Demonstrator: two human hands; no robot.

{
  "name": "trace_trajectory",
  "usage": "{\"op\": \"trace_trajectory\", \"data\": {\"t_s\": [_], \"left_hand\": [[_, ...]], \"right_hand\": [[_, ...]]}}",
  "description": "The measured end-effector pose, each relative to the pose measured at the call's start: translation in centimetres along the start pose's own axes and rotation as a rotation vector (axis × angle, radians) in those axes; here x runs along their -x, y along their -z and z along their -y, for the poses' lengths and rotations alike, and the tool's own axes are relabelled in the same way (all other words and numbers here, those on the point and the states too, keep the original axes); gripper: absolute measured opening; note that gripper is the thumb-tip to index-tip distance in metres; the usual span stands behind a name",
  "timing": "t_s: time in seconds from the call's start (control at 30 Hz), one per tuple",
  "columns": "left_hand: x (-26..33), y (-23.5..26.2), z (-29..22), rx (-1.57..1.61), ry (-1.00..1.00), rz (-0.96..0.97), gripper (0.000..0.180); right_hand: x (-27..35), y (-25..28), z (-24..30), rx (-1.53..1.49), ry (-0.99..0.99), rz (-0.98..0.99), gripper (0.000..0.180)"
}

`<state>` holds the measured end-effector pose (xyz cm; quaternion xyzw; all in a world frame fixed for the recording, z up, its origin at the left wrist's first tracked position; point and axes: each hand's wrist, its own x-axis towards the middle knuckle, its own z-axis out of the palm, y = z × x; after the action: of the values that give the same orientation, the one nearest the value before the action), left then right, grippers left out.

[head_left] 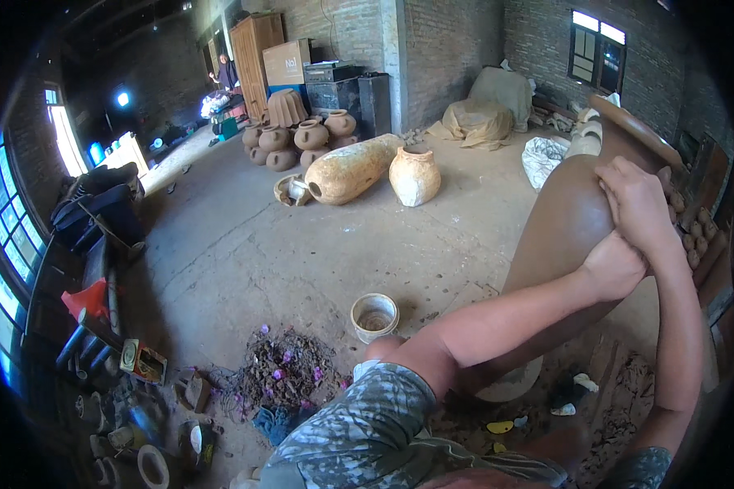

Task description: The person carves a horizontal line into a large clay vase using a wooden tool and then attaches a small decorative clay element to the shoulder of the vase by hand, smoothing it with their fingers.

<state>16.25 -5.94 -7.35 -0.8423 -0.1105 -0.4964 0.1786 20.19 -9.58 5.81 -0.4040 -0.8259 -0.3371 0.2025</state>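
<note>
A tall brown clay jar (567,208), smooth and damp-looking, rises at my right and flares to a wide rim (636,126) at its top. Against its shoulder lies my right hand (634,200), its fingers bent and pressed together; whatever is under them is hidden. Just below, my left hand (613,267) is curled closed beside the jar's wall, touching or overlapping my right wrist. Its fingertips are turned away, so anything held there does not show. The jar's lower part passes behind my left forearm, and a pale round base (512,383) shows beneath.
A white bucket (375,318) stands left of the jar. Near it lies a heap of brown scraps (289,367) with pink bits. Farther off are a long mottled vessel (355,169), a pale pot (415,177) and several stacked pots (310,135). A distant person (227,73) stands at back left.
</note>
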Motion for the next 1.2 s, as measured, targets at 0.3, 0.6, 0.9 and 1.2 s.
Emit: {"op": "trace_trajectory", "data": {"t_s": [0.3,0.6,0.9,1.2], "left_hand": [[0.1,0.6,-0.1,0.07,0.02,-0.04,0.042],[-0.4,1.3,-0.3,0.183,0.096,0.243,0.054],[0.1,0.4,-0.1,0.059,0.009,-0.046,0.043],[0.0,1.1,0.0,0.106,0.0,-0.082,0.045]], "right_hand": [[0.4,-0.5,0.2,0.006,0.024,-0.09,0.016],[0.8,-0.1,0.5,-0.001,0.017,-0.082,0.019],[0.6,0.0,0.7,0.012,0.016,-0.071,0.019],[0.7,0.4,0.5,0.007,-0.004,-0.004,0.019]]}}
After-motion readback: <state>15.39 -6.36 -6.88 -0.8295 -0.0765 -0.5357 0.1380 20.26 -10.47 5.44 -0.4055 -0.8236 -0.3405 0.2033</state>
